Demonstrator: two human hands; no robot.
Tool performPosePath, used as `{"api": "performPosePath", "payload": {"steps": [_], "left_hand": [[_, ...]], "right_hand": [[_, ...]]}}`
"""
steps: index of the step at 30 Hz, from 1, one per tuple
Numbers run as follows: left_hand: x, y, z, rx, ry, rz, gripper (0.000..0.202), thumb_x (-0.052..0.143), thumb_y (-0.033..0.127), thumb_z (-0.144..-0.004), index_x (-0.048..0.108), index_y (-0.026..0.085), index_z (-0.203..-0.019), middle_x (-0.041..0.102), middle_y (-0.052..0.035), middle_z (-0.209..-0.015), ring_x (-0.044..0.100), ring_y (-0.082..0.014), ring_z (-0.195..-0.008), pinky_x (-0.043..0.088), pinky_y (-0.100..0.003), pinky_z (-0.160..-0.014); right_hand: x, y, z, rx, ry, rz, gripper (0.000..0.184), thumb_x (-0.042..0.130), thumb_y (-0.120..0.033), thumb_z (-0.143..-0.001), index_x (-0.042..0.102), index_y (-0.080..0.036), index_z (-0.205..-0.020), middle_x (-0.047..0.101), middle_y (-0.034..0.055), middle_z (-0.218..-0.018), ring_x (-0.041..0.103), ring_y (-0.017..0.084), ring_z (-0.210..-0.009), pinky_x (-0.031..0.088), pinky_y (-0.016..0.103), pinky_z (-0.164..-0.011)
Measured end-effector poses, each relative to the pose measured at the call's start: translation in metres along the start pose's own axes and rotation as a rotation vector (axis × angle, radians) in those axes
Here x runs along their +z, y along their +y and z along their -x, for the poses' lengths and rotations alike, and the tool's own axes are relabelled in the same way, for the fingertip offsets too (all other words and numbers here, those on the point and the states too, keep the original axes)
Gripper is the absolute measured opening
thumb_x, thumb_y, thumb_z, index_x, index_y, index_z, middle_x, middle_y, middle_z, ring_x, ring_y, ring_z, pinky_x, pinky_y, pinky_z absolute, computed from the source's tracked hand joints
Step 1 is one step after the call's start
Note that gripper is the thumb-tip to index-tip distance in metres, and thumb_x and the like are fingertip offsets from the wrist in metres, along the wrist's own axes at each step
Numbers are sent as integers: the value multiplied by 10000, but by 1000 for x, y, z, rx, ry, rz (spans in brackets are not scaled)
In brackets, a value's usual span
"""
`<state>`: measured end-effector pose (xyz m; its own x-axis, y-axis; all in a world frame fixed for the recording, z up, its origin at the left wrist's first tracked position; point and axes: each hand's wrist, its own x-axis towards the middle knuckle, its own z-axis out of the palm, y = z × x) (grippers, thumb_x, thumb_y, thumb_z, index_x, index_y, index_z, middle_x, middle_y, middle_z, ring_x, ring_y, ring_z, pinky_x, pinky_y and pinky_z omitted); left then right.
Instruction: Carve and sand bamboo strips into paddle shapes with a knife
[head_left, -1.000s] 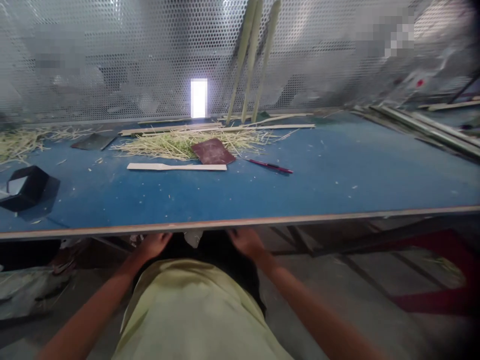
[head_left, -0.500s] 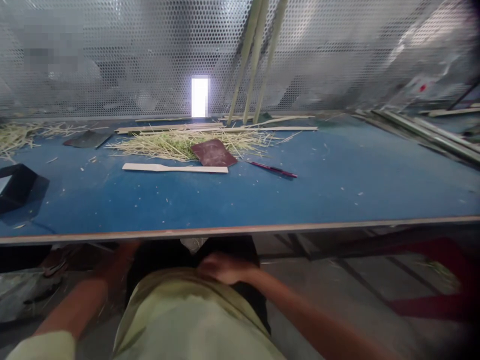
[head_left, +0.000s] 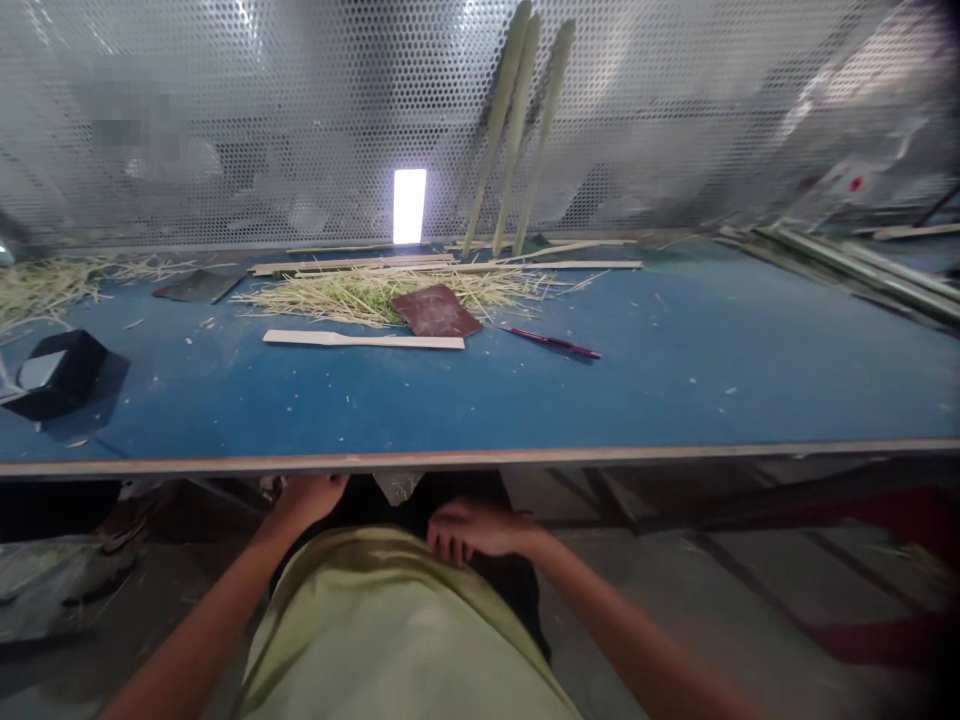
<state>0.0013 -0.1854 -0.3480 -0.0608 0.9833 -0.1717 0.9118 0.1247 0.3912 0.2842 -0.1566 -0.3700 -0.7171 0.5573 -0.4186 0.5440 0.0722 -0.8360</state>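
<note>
My left hand (head_left: 313,497) is at my left thigh, just below the table edge, with its fingers mostly hidden. Over my lap rests my right hand (head_left: 474,528), its fingers loosely bent and slightly apart at the hem of the pale green shirt (head_left: 405,620); no object shows in it. On the blue table (head_left: 525,410) in front lies a pale wooden strip (head_left: 360,341), narrowed on one part. A dark red sheet, perhaps sandpaper (head_left: 437,312), lies just behind its right end. Right of that is a slim dark red pen-like tool (head_left: 556,344).
Thin pale shavings (head_left: 337,297) are heaped behind the strip, with long strips along the back. Several green strips (head_left: 501,130) lean on the perforated metal screen (head_left: 300,120). A black block-shaped object (head_left: 64,375) stands left; more long strips (head_left: 862,265) lie right.
My left hand has come up and inward to my left thigh. My right hand stays over my lap, its fingers now showing more clearly. The view has shifted slightly.
</note>
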Motion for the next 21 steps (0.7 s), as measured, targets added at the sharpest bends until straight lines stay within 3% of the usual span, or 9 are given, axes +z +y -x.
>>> {"api": "performPosePath", "payload": {"steps": [3, 5, 8, 10, 12, 14, 16, 18, 21], "left_hand": [[5, 13, 17, 30, -192, 15, 318, 511, 407, -973, 698, 151, -965, 729, -64, -934, 690, -195, -871, 535, -395, -832], [8, 19, 34, 11, -267, -5, 326, 535, 417, -938, 724, 162, -866, 743, -87, -837, 709, -236, -827, 523, -382, -772], [11, 21, 59, 34, -338, -2, 231, 613, 398, -858, 756, 218, -870, 763, -90, -871, 711, -270, -855, 498, -355, -762], [12, 16, 69, 90, -413, 46, 237, 631, 428, -842, 758, 238, -781, 760, -38, -804, 704, -234, -796, 498, -312, -732], [14, 10, 66, 106, -477, 96, 367, 598, 492, -872, 727, 210, -676, 719, -13, -679, 679, -193, -680, 506, -286, -653], [17, 5, 51, 74, -455, 126, 412, 534, 492, -934, 716, 162, -767, 701, -15, -711, 662, -170, -657, 531, -299, -645], [20, 5, 28, 32, -341, 138, 335, 570, 435, -942, 678, 122, -994, 700, -33, -918, 675, -193, -805, 559, -360, -747], [21, 9, 8, 16, -208, 148, 288, 570, 374, -954, 630, 180, -1158, 656, -88, -1160, 648, -206, -992, 546, -408, -864], [23, 18, -5, 41, -108, 175, 309, 570, 355, -955, 607, 197, -1218, 608, -100, -1265, 619, -229, -1074, 533, -437, -912]], "right_hand": [[17, -5, -7, -2, -56, 64, 255, 535, -312, -873, 739, -172, -811, 743, 39, -778, 691, 180, -725, 531, 277, -679], [23, -8, -16, -4, 39, 115, 267, 530, -280, -865, 733, -177, -1004, 751, 87, -989, 690, 225, -925, 519, 330, -824], [30, -12, -29, -24, 232, 175, 463, 519, -222, -863, 596, -181, -1318, 617, 150, -1338, 551, 282, -1252, 395, 415, -1050], [34, -14, -35, -54, 335, 194, 492, 504, -192, -869, 562, -175, -1357, 533, 152, -1436, 452, 285, -1353, 301, 429, -1128], [33, -16, -37, -74, 409, 194, 429, 474, -190, -890, 604, -165, -1298, 547, 154, -1416, 451, 286, -1350, 276, 436, -1144], [27, -16, -38, -80, 435, 169, 359, 420, -226, -931, 657, -174, -1196, 651, 145, -1265, 576, 274, -1211, 376, 429, -1073], [20, -14, -37, -88, 415, 128, 362, 358, -250, -962, 683, -186, -1109, 721, 110, -1074, 677, 231, -991, 491, 377, -923], [17, -11, -35, -101, 366, 92, 382, 326, -222, -961, 698, -181, -1040, 738, 74, -935, 695, 184, -824, 529, 311, -786], [23, -8, -35, -109, 237, 69, 314, 421, -171, -905, 730, -172, -848, 728, 25, -747, 679, 154, -670, 521, 255, -655]]}}
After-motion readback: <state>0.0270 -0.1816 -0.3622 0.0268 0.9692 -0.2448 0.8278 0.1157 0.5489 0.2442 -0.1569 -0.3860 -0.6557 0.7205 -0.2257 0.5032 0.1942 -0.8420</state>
